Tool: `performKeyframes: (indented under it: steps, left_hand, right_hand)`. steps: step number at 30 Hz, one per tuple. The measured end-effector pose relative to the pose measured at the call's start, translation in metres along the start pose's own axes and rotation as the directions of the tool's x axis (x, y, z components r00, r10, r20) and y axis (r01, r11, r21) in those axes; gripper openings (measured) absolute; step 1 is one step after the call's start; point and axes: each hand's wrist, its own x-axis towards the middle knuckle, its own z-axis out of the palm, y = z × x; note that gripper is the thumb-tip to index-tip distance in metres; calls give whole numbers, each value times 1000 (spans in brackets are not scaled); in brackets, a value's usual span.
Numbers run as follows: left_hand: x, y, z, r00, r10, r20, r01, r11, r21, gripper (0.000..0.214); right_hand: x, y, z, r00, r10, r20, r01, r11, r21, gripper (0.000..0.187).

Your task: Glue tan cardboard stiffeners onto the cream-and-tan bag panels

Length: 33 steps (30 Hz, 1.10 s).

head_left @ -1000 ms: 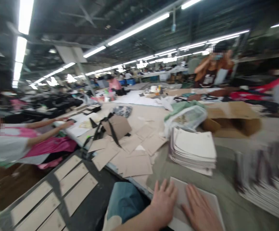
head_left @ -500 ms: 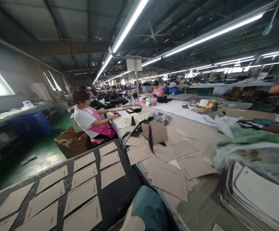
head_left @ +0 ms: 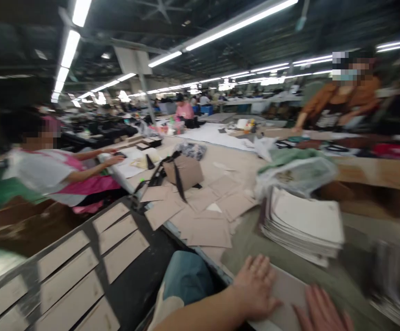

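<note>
My left hand (head_left: 255, 287) lies flat, fingers spread, on a pale flat card (head_left: 286, 294) at the near edge of the work table (head_left: 248, 250). My right hand (head_left: 322, 312) rests on the same card at its right, fingers stretched out and partly cut off by the frame's bottom edge. Just beyond the hands stands a stack of white folded cards (head_left: 305, 223). The whole view is smeared by motion.
Loose brown card sheets (head_left: 203, 216) and a small brown bag with black ribbon (head_left: 181, 172) lie further back. A dark belt with tan sheets (head_left: 82, 262) runs at the left. A seated person in pink (head_left: 58, 172) works at left; another person (head_left: 345, 99) stands far right behind an open carton (head_left: 375, 177).
The camera swung left and up so my hands left view, then swung back down; both hands now lie on the card again, much as a second ago.
</note>
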Motion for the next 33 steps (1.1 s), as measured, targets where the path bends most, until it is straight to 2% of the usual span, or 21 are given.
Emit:
performKeyframes:
  steps: [3,5,9,13,18,24,33]
  left_hand:
    - [3,3,1,994,-61,95,67,996,-61,63]
    - [11,-1,8,988,-52,145,57,998,-26,60]
    - [20,-5,18,981,-28,192,14,997,77,58]
    - [16,-3,17,987,-31,160,4,986,165,59]
    - [16,-4,24,996,-5,87,-12,982,190,62]
    - [18,-10,36,998,47,34,-54,969,239,64]
    - [15,-9,35,999,32,30,-39,963,266,64]
  right_hand:
    - [-25,-27,-21,997,78,12,-76,988,-133,54]
    - [-16,-50,-22,997,29,73,-24,997,-68,57]
    - [1,-67,-16,999,-37,-15,38,998,49,65]
    - [-18,-49,-25,999,-37,-12,38,998,52,69]
    - [-36,-16,-39,994,105,-12,-105,994,9,75]
    - [-37,-19,-45,988,148,-47,-146,988,40,76]
    - [-50,-22,-56,988,135,-70,-129,988,79,72]
